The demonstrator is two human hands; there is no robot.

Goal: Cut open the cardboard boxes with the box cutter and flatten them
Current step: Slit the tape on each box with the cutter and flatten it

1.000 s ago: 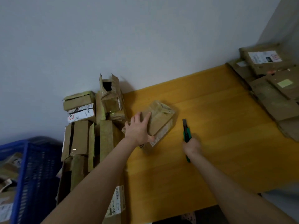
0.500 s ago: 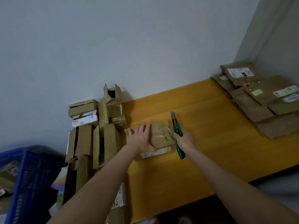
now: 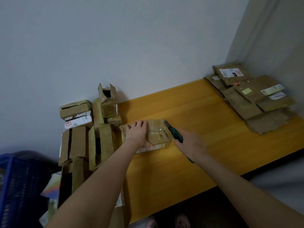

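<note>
On the yellow table [image 3: 205,129], seen from the head camera, a small taped cardboard box [image 3: 158,134] is lying flat near the left edge. The left hand [image 3: 137,134] is pressing down on it with fingers stretched out flat. The right hand [image 3: 190,143] is gripping a green box cutter [image 3: 174,133], its blade pointing at the box's far right corner. Unopened boxes [image 3: 82,129] are standing stacked to the left, beside a blue crate [image 3: 14,186]. Flattened cardboard [image 3: 255,102] is lying piled at the table's far right.
</note>
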